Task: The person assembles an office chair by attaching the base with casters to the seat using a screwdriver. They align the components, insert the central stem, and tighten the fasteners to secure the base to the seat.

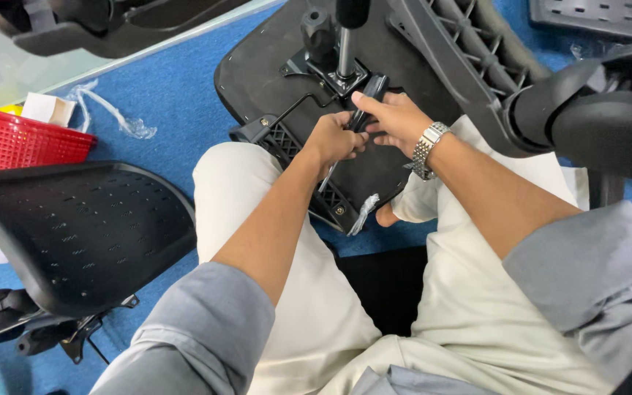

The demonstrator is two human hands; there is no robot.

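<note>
Both hands, left hand and right hand, are closing their grip on a slim black lever slanting up-right toward the seat base's metal post.

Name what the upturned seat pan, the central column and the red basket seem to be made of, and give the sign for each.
Seat pan: likely moulded plastic, matt black, with ribbed sections.
Central column: looks like metal, with a bright, mirror-like sheen.
Red basket: probably plastic, glossy, with a fine moulded lattice.
</note>
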